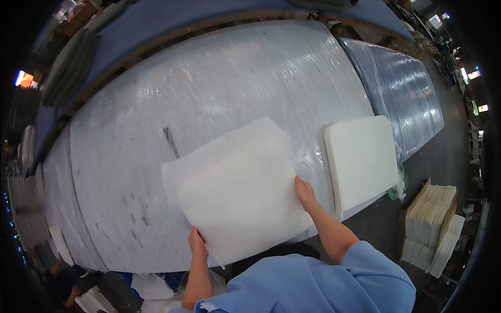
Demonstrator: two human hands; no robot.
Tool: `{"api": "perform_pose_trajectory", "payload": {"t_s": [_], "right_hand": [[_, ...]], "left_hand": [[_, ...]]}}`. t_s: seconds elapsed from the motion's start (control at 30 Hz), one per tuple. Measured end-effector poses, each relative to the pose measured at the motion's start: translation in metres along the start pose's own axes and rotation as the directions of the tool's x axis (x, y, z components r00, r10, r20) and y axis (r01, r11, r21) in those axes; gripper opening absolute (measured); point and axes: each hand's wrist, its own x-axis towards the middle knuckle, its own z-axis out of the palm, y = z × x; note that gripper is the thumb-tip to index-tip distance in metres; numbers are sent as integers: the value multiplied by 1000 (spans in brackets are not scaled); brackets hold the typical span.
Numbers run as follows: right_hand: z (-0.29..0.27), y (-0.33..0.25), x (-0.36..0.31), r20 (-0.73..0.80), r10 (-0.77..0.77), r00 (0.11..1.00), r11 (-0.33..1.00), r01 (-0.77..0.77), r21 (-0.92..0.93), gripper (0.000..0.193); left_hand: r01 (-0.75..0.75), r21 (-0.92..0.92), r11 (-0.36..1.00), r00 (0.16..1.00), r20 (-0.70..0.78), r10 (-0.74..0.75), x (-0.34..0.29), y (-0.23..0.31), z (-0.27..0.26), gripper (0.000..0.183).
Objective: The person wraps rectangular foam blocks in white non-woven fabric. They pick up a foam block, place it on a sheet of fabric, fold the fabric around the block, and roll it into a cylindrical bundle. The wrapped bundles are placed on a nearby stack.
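Observation:
A thin, soft white sheet of batting (237,190) lies spread over the plastic-wrapped work table, with fuzzy, slightly see-through margins. Something thicker may lie beneath its middle, but I cannot tell. My left hand (197,242) grips its near left edge, thumb on top and the other fingers hidden underneath. On the right edge, my right hand (305,192) pinches the sheet the same way. A white foam cushion pad (364,159) with rounded far corners rests to the right of the sheet, apart from my right hand.
Clear plastic film covers the wide table (219,88). Beyond its right end stands a dark blue wrapped surface (399,88). Stacked white sheets (430,214) stand on the floor at right. Grey pads (70,68) are piled at far left. Another person (62,281) is at lower left.

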Motion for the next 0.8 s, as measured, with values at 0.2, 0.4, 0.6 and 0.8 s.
{"api": "perform_pose_trajectory", "payload": {"t_s": [0.2, 0.4, 0.6, 0.8], "right_hand": [[10, 7, 8, -107, 119, 987, 989, -109, 101, 103], [7, 24, 10, -34, 121, 992, 965, -110, 238, 106], [-17, -9, -2, -41, 53, 998, 881, -66, -468, 89], [-44, -31, 15, 23, -129, 991, 985, 126, 119, 50]], "left_hand": [[76, -217, 973, 996, 71, -62, 8, -1, 9, 65], [87, -214, 973, 975, 218, -39, 17, 0, 9, 71], [-16, 826, 564, 993, 78, -87, 46, 44, -19, 67], [-100, 182, 978, 991, 104, 82, 38, 64, -34, 64]]}}
